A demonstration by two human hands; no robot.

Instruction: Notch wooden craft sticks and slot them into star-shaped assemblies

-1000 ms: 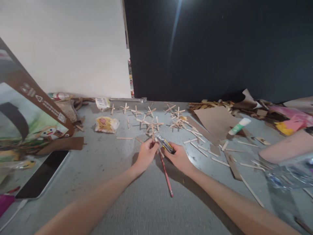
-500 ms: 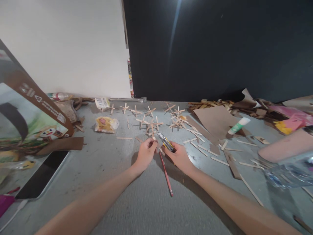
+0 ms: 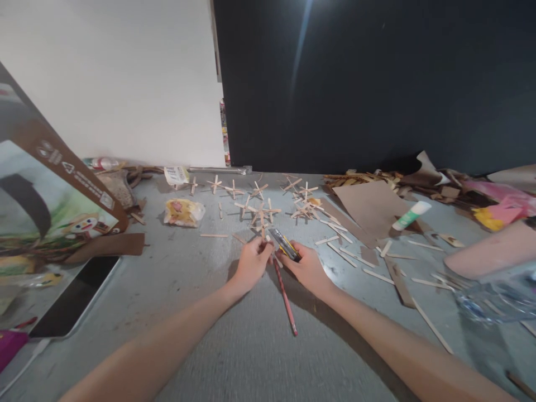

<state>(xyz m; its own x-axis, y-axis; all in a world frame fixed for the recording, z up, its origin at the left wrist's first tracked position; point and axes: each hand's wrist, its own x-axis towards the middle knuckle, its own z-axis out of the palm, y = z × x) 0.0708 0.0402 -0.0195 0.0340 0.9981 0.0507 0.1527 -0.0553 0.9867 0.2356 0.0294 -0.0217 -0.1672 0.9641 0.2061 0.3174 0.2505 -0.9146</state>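
My left hand (image 3: 250,263) is closed, its fingertips pinching a small wooden craft stick (image 3: 268,238) that is mostly hidden by the fingers. My right hand (image 3: 310,271) grips a black and yellow utility knife (image 3: 285,244), its front end pointing away and to the left. The hands are close together, with only a narrow gap between their fingers. A red pencil (image 3: 286,304) lies on the table just below that gap, its tip near the fingers. Several crossed craft-stick stars (image 3: 262,212) stand or lie just beyond the hands.
Loose craft sticks (image 3: 341,254) are scattered to the right, near brown cardboard (image 3: 363,207), a glue stick (image 3: 411,216) and a pink bottle (image 3: 489,248). On the left are a wrapped snack (image 3: 183,213), a phone (image 3: 75,298) and a large printed bag (image 3: 62,184). A dark panel (image 3: 377,84) rises behind.
My left fingers have shifted slightly around the small stick, which now sits more upright and shows only its pale tip. The right hand with the knife has barely moved.
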